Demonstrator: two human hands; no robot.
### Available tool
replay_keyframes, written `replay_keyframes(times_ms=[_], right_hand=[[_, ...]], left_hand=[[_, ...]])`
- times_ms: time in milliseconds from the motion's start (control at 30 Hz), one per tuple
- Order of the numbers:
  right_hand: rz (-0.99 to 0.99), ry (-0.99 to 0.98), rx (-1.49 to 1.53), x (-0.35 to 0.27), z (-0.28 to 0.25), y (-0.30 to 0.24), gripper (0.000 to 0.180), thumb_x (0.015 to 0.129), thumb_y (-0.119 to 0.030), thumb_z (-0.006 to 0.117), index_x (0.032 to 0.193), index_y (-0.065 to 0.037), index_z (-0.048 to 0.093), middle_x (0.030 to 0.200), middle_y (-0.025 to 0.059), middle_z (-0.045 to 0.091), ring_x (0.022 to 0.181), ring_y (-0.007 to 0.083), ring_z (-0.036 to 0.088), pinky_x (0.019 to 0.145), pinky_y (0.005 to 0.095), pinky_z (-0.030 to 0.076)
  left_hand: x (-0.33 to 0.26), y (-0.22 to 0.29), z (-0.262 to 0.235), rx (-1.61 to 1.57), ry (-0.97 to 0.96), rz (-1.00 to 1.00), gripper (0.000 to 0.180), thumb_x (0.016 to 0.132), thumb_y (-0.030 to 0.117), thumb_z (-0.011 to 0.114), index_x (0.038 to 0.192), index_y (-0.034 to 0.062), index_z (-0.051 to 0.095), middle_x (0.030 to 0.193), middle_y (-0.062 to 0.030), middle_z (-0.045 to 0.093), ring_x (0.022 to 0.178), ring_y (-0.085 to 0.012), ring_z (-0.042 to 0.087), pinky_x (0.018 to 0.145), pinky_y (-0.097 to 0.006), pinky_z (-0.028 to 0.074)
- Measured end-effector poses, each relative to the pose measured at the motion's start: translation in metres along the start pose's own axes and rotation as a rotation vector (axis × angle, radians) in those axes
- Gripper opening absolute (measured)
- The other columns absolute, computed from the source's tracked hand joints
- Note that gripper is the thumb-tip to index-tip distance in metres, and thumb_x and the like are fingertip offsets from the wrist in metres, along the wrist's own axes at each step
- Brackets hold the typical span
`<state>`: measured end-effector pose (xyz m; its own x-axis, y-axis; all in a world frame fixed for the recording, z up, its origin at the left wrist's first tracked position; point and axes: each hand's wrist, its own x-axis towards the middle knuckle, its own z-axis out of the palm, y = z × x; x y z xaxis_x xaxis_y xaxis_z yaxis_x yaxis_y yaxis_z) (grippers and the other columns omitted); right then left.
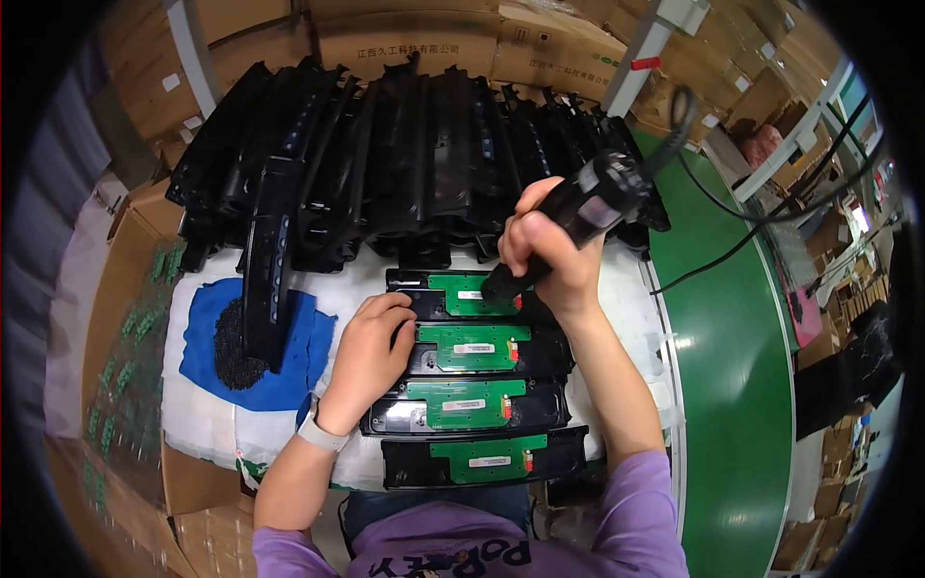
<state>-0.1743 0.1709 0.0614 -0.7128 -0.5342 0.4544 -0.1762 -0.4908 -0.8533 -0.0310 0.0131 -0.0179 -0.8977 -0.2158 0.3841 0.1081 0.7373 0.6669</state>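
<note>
Four trays [479,400], each with a circuit board [465,402] lying on it, lie one behind another on the surface [207,424] before the person. Behind them a row of plastic housings [405,154] stands on edge. Left of the trays a cloth [207,332] carries a heap of screws [231,347], with one housing [267,279] lying across it. A conveyor belt [737,385] runs along the right.

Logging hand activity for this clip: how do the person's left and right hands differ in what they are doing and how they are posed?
The right hand is closed around a black electric screwdriver, tip down on the top green circuit board; the left hand holds no tool. The left hand lies palm-down, fingers curled on the left end of the black trays; the right hand is raised above them. The left wrist wears a pale band; the right shows none. Both work over the same stack.
</note>
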Motion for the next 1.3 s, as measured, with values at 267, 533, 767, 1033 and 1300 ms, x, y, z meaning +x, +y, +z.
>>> replay_keyframes(times_ms=[267, 533, 767, 1033, 1300], right_hand=[[-0.023, -0.019, -0.113, 0.008, 0.033, 0.039, 0.019, 0.075, -0.003, 0.065, 0.088, -0.001, 0.052, 0.061, 0.0051, 0.053, 0.047, 0.0119, 0.052, 0.043, 0.0221, 0.040], [-0.086, 0.063, -0.063, 0.009, 0.029, 0.034, 0.020, 0.079, -0.010, 0.061, 0.091, -0.001, 0.048, 0.060, 0.0060, 0.051, 0.046, 0.0134, 0.049, 0.046, 0.0253, 0.041], [-0.029, 0.003, -0.160, 0.005, 0.034, 0.036, 0.018, 0.076, -0.004, 0.065, 0.089, -0.001, 0.052, 0.062, 0.0045, 0.054, 0.049, 0.0108, 0.052, 0.045, 0.0219, 0.041], [-0.058, 0.074, -0.107, 0.004, 0.032, 0.021, 0.018, 0.077, -0.005, 0.062, 0.091, 0.000, 0.051, 0.060, 0.0053, 0.052, 0.048, 0.0125, 0.052, 0.044, 0.0235, 0.041], [-0.143, 0.138, 0.029, 0.012, 0.007, -0.015, 0.020, 0.080, -0.013, 0.057, 0.093, 0.000, 0.049, 0.057, 0.0056, 0.046, 0.044, 0.0142, 0.045, 0.049, 0.0295, 0.041]], left_hand=[[-0.001, -0.006, 0.002, -0.025, -0.012, 0.036, 0.011, 0.079, 0.002, 0.057, 0.086, -0.0046, 0.062, 0.100, -0.0162, 0.060, 0.093, -0.0335, 0.057, 0.082, -0.037, 0.046], [0.001, -0.004, -0.002, -0.011, -0.014, 0.034, 0.011, 0.078, 0.002, 0.057, 0.086, -0.0049, 0.060, 0.101, -0.0172, 0.060, 0.094, -0.0341, 0.057, 0.083, -0.037, 0.046], [0.001, -0.003, 0.000, -0.062, -0.002, 0.015, 0.011, 0.077, 0.001, 0.058, 0.087, -0.0040, 0.061, 0.099, -0.0167, 0.062, 0.093, -0.0336, 0.059, 0.083, -0.037, 0.047], [0.004, 0.004, 0.001, -0.135, 0.018, 0.013, 0.013, 0.074, 0.000, 0.061, 0.087, -0.0026, 0.060, 0.096, -0.0160, 0.062, 0.091, -0.0339, 0.058, 0.080, -0.037, 0.047], [0.034, 0.003, 0.024, 0.316, 0.042, 0.257, 0.024, 0.078, 0.010, 0.062, 0.100, 0.0010, 0.059, 0.102, -0.0154, 0.059, 0.093, -0.0330, 0.056, 0.082, -0.038, 0.045]])
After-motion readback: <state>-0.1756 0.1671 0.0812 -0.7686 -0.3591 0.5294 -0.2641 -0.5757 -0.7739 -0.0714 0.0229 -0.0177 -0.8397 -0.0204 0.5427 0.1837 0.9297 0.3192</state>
